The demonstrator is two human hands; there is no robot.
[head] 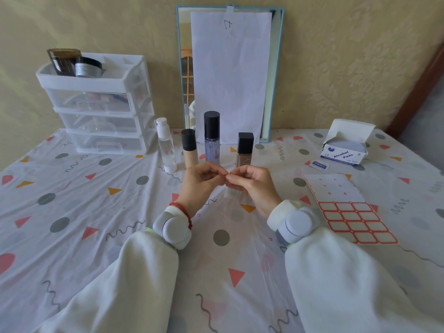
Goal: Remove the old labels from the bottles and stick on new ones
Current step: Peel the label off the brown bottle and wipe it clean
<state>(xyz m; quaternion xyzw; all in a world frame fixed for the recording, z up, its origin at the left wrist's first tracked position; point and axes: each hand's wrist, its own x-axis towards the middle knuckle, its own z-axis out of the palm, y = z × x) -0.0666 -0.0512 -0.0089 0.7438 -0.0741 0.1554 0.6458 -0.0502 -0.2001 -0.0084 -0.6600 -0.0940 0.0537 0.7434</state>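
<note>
Small peeled label (227, 174), barely discernible, pinched between fingertips of left hand (201, 182) and right hand (249, 185); bottles (212, 138) ranged just beyond, toward the tabletop's far edge, label sheet (346, 210) nearer the right hand

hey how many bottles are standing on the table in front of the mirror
4, in a row: a clear bottle far left, a beige bottle, a tall purple bottle behind, and a tan bottle far right. The hands may hide more.

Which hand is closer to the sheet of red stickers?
Right. The right hand is just left of the sticker sheet, with a gap between; the left hand sits farther left, fingertips meeting the right hand's.
</note>
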